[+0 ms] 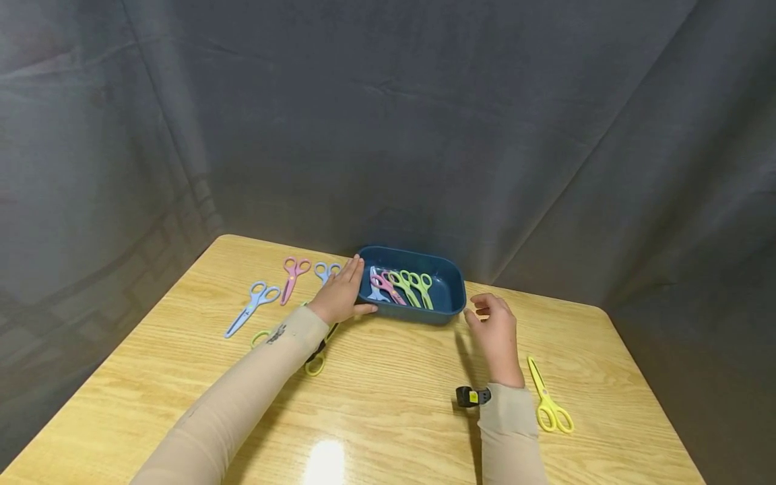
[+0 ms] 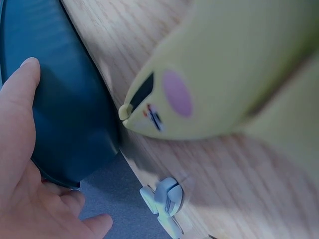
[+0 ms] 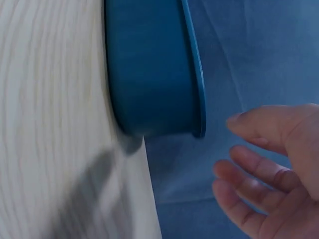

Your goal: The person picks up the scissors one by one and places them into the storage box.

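Note:
A dark blue rectangular bin (image 1: 418, 314) stands near the table's back edge. My left hand (image 1: 339, 296) touches its left end, fingers straight along the end and thumb against the front wall. Off the bin's right end, my right hand (image 1: 494, 330) hovers with loosely bent fingers, touching nothing. Inside the bin lie pink scissors (image 1: 386, 284), light blue scissors (image 1: 378, 295) and two green pairs (image 1: 421, 286). In the left wrist view, the thumb (image 2: 22, 94) presses the bin's wall (image 2: 75, 94); the right wrist view shows a gap between hand and bin (image 3: 154, 74).
Left on the table (image 1: 388, 404) lie blue scissors (image 1: 248, 313), pink scissors (image 1: 292, 281) and another blue pair (image 1: 324, 269). Green-yellow scissors (image 1: 315, 364) are partly hidden beneath the left forearm. Yellow scissors (image 1: 542, 399) lie right of the right wrist. A grey curtain (image 1: 388, 135) hangs behind.

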The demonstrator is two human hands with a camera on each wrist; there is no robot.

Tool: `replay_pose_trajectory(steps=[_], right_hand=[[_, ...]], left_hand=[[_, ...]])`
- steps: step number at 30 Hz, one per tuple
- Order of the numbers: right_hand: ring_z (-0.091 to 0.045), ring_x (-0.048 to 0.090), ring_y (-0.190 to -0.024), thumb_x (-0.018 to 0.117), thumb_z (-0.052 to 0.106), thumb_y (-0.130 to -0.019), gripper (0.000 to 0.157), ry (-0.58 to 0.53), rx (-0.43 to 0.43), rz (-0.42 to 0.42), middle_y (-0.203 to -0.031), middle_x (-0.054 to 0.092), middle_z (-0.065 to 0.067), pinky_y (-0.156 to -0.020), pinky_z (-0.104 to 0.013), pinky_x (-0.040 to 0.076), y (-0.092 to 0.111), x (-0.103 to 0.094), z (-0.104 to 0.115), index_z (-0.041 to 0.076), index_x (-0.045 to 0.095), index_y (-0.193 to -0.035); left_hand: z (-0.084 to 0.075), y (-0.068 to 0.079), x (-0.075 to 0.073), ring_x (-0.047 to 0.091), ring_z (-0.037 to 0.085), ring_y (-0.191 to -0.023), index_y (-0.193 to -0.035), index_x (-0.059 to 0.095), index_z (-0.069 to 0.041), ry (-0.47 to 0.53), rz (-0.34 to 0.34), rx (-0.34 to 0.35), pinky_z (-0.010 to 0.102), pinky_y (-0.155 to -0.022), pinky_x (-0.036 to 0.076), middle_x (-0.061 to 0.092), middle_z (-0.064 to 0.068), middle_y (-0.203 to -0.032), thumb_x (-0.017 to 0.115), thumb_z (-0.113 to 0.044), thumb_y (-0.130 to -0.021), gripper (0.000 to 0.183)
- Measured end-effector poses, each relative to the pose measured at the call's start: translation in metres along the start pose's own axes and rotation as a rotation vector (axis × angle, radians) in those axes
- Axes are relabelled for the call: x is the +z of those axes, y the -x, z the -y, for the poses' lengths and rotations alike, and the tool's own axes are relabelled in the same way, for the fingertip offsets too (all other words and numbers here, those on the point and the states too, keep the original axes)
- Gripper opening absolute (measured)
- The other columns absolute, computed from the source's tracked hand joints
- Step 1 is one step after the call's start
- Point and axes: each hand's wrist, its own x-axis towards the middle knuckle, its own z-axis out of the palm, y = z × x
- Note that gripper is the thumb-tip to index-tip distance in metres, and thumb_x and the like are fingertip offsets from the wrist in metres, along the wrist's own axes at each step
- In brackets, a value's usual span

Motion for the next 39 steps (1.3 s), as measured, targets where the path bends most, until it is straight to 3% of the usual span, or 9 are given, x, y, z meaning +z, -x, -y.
replay_pose_trajectory(steps=[13,29,39], right_hand=[[-0.039,0.058,-0.091,0.066,0.004,-0.084,0.024,0.113,0.099,0.004,-0.102,0.06,-0.024,-0.079,-0.047,0.046,0.006,-0.025,-0.022,-0.005,0.063,-0.106],[-0.044,0.055,-0.095,0.062,0.005,-0.087,0.032,0.139,0.272,0.058,-0.108,0.057,-0.032,-0.077,-0.052,0.046,0.015,-0.047,-0.038,-0.01,0.058,-0.115],[-0.046,0.052,-0.097,0.062,0.007,-0.087,0.034,0.149,0.357,0.081,-0.11,0.054,-0.033,-0.079,-0.053,0.044,0.023,-0.059,-0.052,-0.012,0.057,-0.115]], left_hand=[[-0.002,0.0,-0.002,0.003,0.028,-0.143,-0.149,0.003,0.0,-0.003,0.004,-0.007,0.052,-0.11,0.017,-0.003,0.016,-0.156,0.057,-0.06,-0.083,0.104],[-0.003,0.001,-0.004,0.005,0.03,-0.143,-0.149,0.002,-0.001,-0.011,0.018,-0.022,0.051,-0.111,0.015,-0.004,0.015,-0.156,0.057,-0.06,-0.083,0.105],[-0.003,0.001,-0.003,0.007,0.032,-0.142,-0.149,0.005,0.002,0.0,-0.013,-0.002,0.054,-0.11,0.017,0.0,0.018,-0.156,0.059,-0.058,-0.083,0.104]])
